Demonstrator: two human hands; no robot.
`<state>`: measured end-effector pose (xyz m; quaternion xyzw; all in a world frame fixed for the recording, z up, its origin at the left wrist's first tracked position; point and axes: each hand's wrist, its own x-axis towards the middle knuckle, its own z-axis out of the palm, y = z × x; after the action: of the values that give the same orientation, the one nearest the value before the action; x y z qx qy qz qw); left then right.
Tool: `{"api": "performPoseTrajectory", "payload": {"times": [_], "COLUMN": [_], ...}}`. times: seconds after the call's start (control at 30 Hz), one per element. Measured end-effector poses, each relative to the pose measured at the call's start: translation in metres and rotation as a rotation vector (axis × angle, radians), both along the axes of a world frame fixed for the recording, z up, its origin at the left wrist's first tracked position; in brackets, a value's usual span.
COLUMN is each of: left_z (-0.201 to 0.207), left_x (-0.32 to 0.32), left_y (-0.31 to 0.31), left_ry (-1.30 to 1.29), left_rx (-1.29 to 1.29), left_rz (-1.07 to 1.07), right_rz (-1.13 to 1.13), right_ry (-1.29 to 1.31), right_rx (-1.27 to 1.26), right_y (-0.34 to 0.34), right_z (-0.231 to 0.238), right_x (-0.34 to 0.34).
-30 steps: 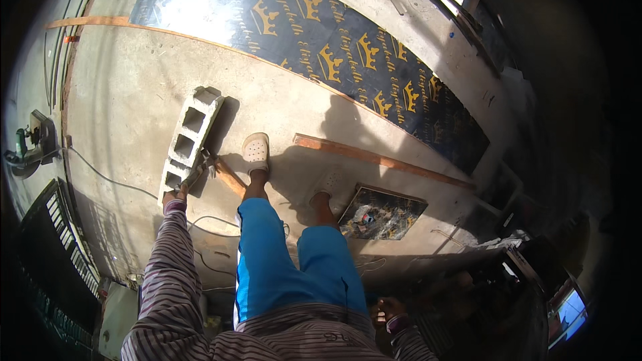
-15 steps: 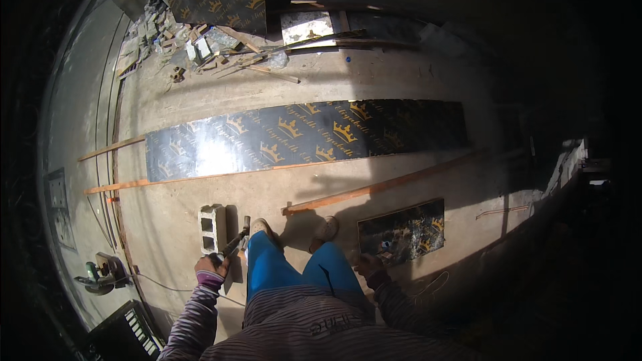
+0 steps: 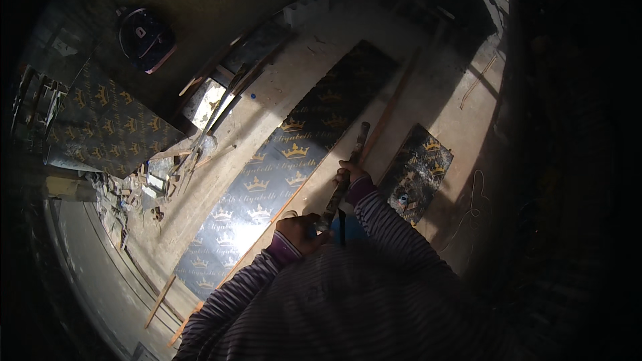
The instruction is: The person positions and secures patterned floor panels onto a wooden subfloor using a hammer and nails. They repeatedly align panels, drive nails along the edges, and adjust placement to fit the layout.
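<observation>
"Long dark tool [image 3: 334, 201], where is it in the head view?"

"It is held slantwise above the floor [image 3: 445, 124], in front of the striped shirt [image 3: 267, 301]. Its exact kind cannot be told."

"And how are the two hands?"

"The left hand [image 3: 299, 234] is closed around the end nearer to the shirt; the right hand [image 3: 352, 174] has its fingers wrapped around the tool farther up."

"Which things are about them?"

"A long black board [image 3: 287, 157] with golden crowns lies on the floor at the left, and a smaller black board [image 3: 418, 174], dusty on top, lies at the right."
</observation>
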<state>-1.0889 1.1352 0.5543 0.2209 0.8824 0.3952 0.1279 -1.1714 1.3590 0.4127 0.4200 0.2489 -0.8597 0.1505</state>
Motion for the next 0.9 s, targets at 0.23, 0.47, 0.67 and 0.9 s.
{"api": "performPoseTrajectory", "payload": {"times": [0.23, 0.47, 0.67, 0.9], "left_z": [-0.119, -0.252, -0.266, -0.212], "left_x": [-0.066, -0.136, -0.192, -0.342], "left_y": [-0.091, -0.175, -0.084, 0.142], "left_ry": [-0.367, -0.429, -0.515, -0.375], "left_rx": [-0.074, -0.336, -0.857, -0.528], "left_rz": [0.124, 0.367, 0.057, 0.111], "right_rz": [-0.170, -0.268, 0.268, 0.350], "right_ry": [-0.104, -0.481, -0.573, -0.671], "right_rx": [0.300, 0.262, 0.468, 0.251], "right_y": [0.175, 0.209, 0.250, 0.391], "right_z": [0.016, -0.051, -0.110, -0.054], "right_x": [0.135, 0.276, 0.252, 0.150]}}
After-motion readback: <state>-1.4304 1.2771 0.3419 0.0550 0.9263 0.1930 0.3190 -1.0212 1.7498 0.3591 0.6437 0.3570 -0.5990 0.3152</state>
